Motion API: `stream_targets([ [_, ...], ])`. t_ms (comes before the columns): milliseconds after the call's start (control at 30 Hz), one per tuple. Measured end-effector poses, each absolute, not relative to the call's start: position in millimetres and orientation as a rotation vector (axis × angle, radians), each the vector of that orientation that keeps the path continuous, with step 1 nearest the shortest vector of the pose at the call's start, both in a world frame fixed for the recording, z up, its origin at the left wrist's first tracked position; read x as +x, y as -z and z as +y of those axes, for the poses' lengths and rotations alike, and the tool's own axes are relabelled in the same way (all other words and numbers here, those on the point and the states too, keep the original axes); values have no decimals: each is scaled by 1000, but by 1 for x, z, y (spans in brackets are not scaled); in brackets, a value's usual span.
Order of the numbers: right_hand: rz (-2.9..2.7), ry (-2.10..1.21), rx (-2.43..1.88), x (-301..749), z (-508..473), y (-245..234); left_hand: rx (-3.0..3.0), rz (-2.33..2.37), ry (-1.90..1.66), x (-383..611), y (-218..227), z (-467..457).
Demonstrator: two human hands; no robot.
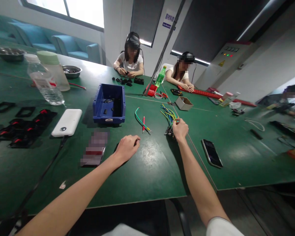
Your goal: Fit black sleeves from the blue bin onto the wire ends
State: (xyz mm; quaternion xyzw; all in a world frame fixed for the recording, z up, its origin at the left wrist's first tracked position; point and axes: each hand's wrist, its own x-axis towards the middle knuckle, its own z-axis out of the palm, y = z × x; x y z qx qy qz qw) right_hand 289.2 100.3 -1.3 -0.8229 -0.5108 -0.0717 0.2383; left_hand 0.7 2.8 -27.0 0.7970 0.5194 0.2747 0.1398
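Observation:
My right hand [180, 129] reaches into a bundle of coloured wires [169, 115] on the green table [149, 170], its fingers pinched on wires at the near end of the bundle. My left hand [127, 147] rests curled on the table with the fingers closed; whether it holds anything small is hidden. A few loose wires, green, yellow and red [142, 122], lie between my two hands, a little farther out. A blue plastic bin [109, 103] with small black parts stands beyond my left hand.
A white power bank [67, 122] with a cable, black parts with red tabs [24, 127] and two bottles [46, 80] sit at the left. A black phone [211, 153] lies right of my right arm. A small cardboard box [184, 103] stands farther out. Other people sit along the far edge and at the right.

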Motion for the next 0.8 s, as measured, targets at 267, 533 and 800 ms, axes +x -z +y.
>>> stream_targets([
  [267,-1367,296,-2183,289,89,-6,2289,1444,-808,-1,29,8],
  [533,-1710,350,-1767,249,68,-14,2247,1436,-869,-1,28,8],
  [800,-2019,193,-1529,196,59,11,2319,1461,-855,1,29,2],
])
